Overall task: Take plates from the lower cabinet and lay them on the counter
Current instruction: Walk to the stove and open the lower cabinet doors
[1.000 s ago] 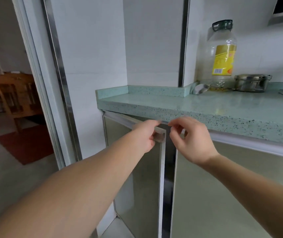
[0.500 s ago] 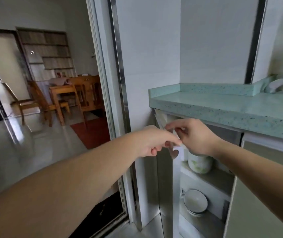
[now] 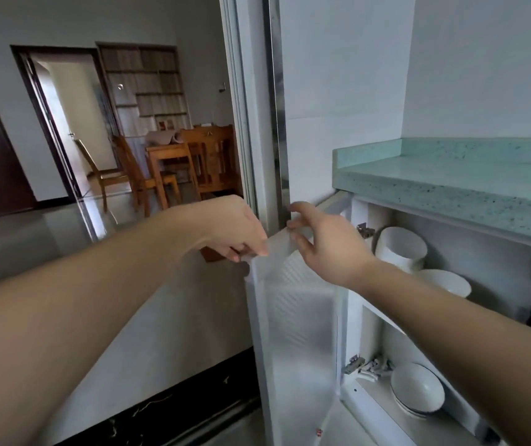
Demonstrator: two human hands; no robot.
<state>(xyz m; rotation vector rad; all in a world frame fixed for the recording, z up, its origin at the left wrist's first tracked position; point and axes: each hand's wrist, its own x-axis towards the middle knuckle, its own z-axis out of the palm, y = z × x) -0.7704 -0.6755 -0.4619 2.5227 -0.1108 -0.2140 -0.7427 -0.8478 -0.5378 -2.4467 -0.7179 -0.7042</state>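
Frosted cabinet door (image 3: 299, 342) stands open, left hand (image 3: 235, 228) pinching its top edge, right hand (image 3: 325, 243) spread against it.

The counter (image 3: 470, 185) at 3 o'clock looks like speckled pale-green stone, polished smooth. Below it, the cabinet door (image 3: 296, 333) has a frosted, ribbed translucent panel in a matt white frame. The bowls (image 3: 417, 389) at 5 o'clock look like glossy white ceramic. At 12 o'clock, a strip (image 3: 277, 101) of shiny metal. The chairs (image 3: 207, 162) at 10 o'clock are varnished wood on a glossy floor (image 3: 32, 233).
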